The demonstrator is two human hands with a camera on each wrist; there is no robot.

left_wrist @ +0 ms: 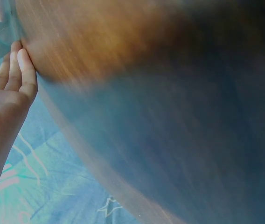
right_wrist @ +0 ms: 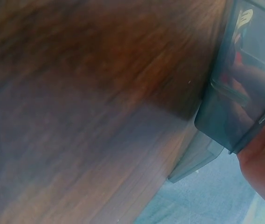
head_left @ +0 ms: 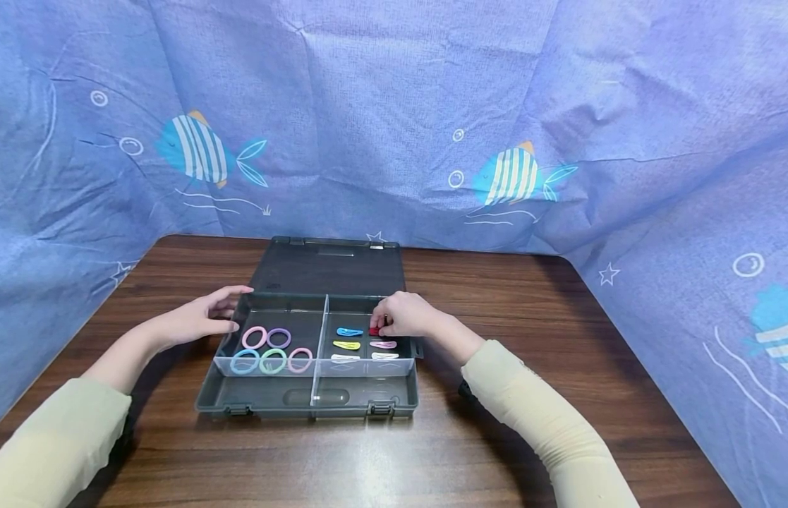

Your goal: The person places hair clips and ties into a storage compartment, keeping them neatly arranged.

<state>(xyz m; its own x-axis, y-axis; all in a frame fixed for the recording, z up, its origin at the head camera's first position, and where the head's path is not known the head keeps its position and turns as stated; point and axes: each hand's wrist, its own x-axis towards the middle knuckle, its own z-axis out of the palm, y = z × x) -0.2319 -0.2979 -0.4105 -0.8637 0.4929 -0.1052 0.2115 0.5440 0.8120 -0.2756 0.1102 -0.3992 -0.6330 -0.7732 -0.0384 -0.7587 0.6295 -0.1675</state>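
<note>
A smoky see-through divided box (head_left: 267, 401) lies on the table with its lid folded back. My left hand (head_left: 193, 319) rests at the box's left side, its fingers loosely extended against the wall. In the back right compartment, my right hand (head_left: 403, 315) pinches a red snap hair clip (head_left: 374, 331), partly hidden by the fingers. Near it lie a blue clip (head_left: 350, 331), a yellow clip (head_left: 346, 345), a pink clip (head_left: 384, 345) and two white clips (head_left: 346, 358). The back left compartment holds several hair ties, among them a purple hair tie (head_left: 279, 338) and a green hair tie (head_left: 273, 360).
Behind the box its lid (head_left: 330, 268) lies flat on the brown wooden table (head_left: 495, 303). A blue cloth (head_left: 381, 106) with fish prints hangs along the table's back and sides. Thin clear dividers (head_left: 323, 331) split the box into compartments.
</note>
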